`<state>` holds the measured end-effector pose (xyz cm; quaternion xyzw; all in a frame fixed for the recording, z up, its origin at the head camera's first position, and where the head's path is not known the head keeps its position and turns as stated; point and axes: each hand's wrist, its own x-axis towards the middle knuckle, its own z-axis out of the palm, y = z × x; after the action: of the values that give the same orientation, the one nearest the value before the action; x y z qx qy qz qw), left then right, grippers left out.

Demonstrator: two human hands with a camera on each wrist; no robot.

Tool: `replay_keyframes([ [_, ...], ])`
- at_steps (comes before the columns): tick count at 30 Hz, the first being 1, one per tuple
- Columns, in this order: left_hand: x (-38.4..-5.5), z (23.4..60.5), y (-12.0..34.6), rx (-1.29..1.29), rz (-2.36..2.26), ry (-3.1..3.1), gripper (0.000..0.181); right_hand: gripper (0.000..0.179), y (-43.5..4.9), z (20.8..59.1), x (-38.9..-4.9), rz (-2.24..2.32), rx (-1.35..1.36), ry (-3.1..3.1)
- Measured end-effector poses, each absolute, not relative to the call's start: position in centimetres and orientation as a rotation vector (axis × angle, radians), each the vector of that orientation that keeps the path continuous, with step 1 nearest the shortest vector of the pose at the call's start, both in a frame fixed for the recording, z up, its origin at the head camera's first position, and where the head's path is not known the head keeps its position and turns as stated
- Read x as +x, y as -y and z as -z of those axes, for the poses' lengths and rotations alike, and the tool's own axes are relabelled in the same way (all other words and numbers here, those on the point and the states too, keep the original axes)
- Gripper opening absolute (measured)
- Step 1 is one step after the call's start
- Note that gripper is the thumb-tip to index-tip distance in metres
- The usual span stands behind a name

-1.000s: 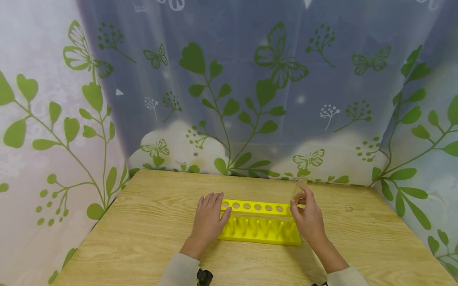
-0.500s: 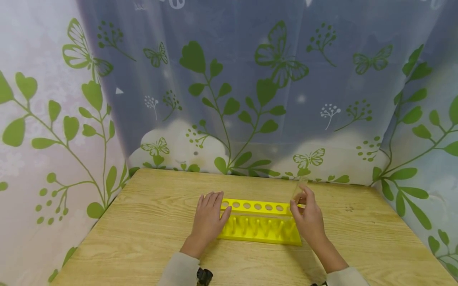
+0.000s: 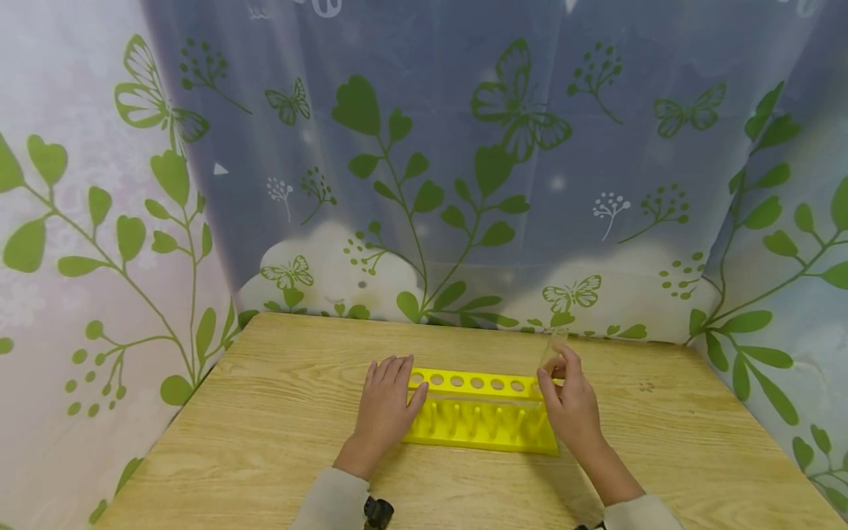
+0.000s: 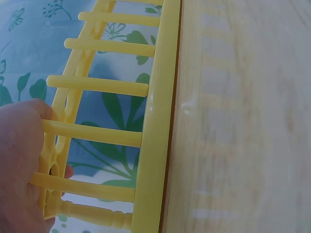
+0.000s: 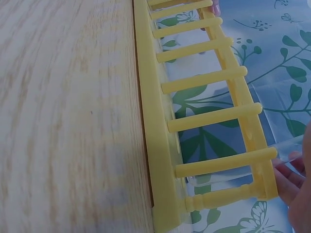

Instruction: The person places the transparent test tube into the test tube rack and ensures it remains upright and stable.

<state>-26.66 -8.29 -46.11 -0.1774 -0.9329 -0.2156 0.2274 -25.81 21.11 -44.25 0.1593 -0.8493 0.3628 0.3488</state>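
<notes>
A yellow test tube rack stands on the table, with a row of round holes in its upper rail and upright pegs on its base. At its left end my left hand grips the upper rail; in the left wrist view the thumb is on the near side and a fingertip shows behind. My right hand pinches a clear test tube at the rail's right end. The right wrist view shows the tube's rounded lower end below the rail, behind the last peg, close to the base.
The wood-grain table extends around the rack on all sides. Behind it hangs a patterned curtain with leaves and butterflies. A black wrist camera shows at the left sleeve.
</notes>
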Motion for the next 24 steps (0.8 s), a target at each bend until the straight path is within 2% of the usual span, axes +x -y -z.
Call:
replay_keyframes([
  [9, -26.61, 46.0, 8.29, -0.491, 0.592, 2.57, 0.055, 0.038, -21.09, 44.37, -25.79, -0.908, 0.415, 2.185],
  [24, -26.56, 45.93, 8.25, -0.486, 0.596, 2.573, 0.055, 0.038, -21.05, 44.33, -25.72, -0.887, 0.417, 2.18],
])
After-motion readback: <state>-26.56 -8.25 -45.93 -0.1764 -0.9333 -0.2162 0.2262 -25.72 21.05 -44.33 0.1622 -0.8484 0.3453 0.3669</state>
